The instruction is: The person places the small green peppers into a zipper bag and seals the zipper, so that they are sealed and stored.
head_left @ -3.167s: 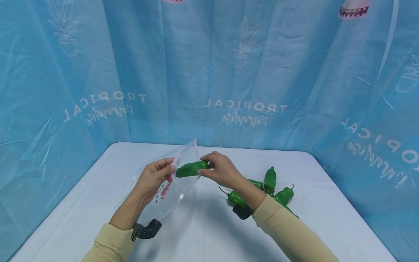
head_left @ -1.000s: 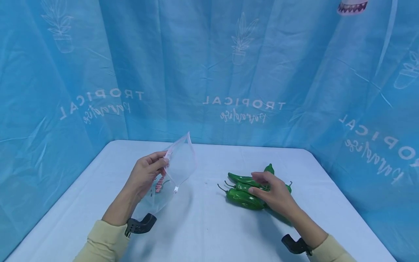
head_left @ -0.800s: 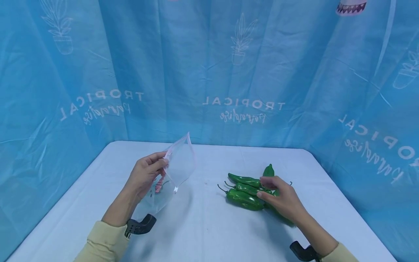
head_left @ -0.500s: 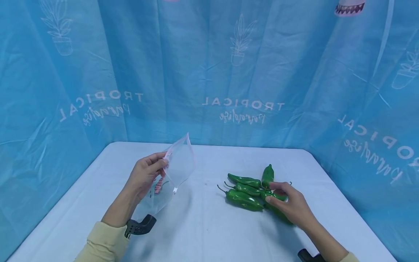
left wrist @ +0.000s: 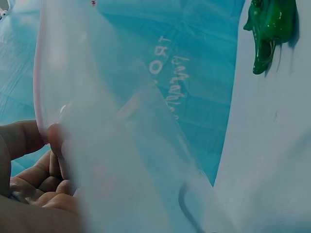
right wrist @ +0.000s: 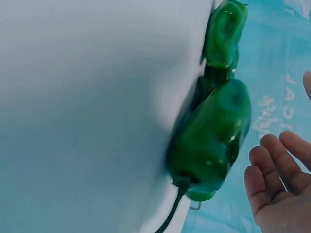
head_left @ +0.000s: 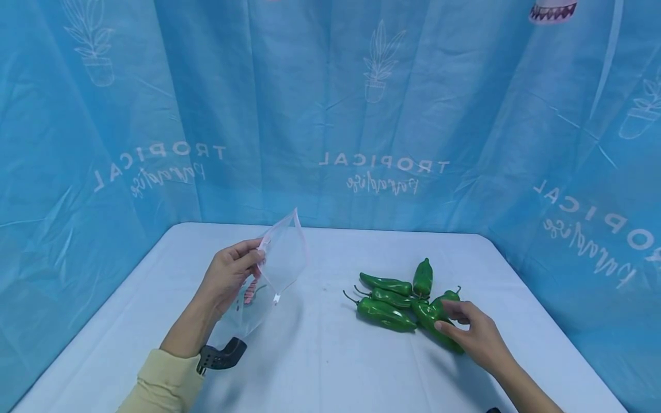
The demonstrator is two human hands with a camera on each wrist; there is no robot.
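My left hand [head_left: 227, 278] pinches the rim of a clear zip bag [head_left: 285, 261] between thumb and fingers. The bag's mouth gapes toward the right, and a curved stem [left wrist: 187, 208] shows through its plastic in the left wrist view. Over the right end of a group of green peppers, my right hand [head_left: 475, 332] hovers with relaxed fingers and a gap between thumb and forefinger. Just below its fingertips lies a long pepper [head_left: 434, 324], beside a shorter pepper [head_left: 448, 297]. In the right wrist view a large pepper [right wrist: 209, 141] sits left of the fingers.
Further left in the group, several peppers lie close together, among them a front pepper [head_left: 384, 315] and a rear pepper [head_left: 423, 278]. A white-covered table [head_left: 330, 367] stands before a blue printed curtain [head_left: 310, 115].
Earlier my right hand held a pepper at the bag's mouth; that pepper has left the hand. The right hand then moved across the group, rightward and nearer. The left hand stays nearly still lately.
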